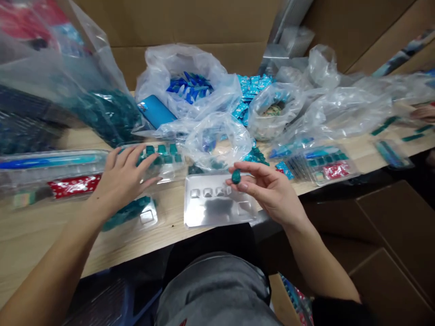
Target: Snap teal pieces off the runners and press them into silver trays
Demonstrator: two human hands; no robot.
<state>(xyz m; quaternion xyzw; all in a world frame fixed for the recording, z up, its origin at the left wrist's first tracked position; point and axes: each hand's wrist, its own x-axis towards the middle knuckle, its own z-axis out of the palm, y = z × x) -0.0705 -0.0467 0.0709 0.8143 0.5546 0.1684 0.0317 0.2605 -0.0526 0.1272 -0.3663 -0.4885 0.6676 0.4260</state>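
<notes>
My right hand (pixel 268 188) pinches a small teal piece (pixel 236 176) between thumb and fingertips, just above an empty clear blister tray (pixel 212 215) lying on the wooden table (pixel 30 235). My left hand (pixel 124 179) is spread flat with fingers apart, reaching over a clear tray holding several teal pieces (pixel 165 154). Beneath the left wrist lies another clear tray with teal items (pixel 136 213).
Clear plastic bags fill the back: one with blue pieces (pixel 190 86), one with brownish bits (pixel 270 111), a big one with dark teal stock (pixel 102 113). A blue phone (pixel 156 111) leans there. Packed trays lie left (pixel 50 174) and right (pixel 319 165). Another person's hand (pixel 423 113) shows far right.
</notes>
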